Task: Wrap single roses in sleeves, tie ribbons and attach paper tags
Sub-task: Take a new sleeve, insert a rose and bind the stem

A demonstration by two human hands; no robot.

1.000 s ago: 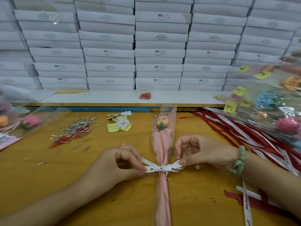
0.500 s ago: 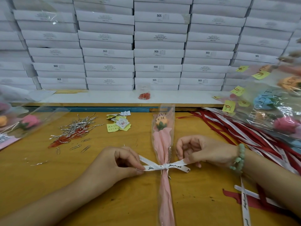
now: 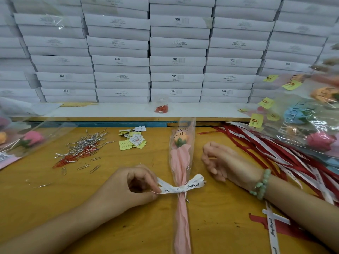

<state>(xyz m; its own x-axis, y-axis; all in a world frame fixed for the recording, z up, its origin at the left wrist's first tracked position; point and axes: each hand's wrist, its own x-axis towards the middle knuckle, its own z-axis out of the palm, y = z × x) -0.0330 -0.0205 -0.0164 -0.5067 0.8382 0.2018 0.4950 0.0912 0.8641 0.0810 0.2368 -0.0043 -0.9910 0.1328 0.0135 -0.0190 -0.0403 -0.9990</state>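
The ribbon (image 3: 181,186) is knotted round the sleeved rose (image 3: 180,162), bench (image 3: 110,226) centre. Its nine-o'clock tail is pinched by the left hand (image 3: 135,186); the right hand (image 3: 218,160) is now withdrawn, empty and relaxed, to two o'clock. Tagging is judged outstanding.

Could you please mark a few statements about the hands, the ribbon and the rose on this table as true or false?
1. The left hand pinches one tail of the white ribbon. True.
2. The right hand grips the other tail. False: it is beside the sleeved rose, fingers loosely curled, holding nothing.
3. The white ribbon is tied round the sleeved rose. True.
4. The bloom in that sleeve is blue. False: it is orange, above pink paper.
5. The loose paper tags lie to the right of the sleeved rose. False: they lie to its left.
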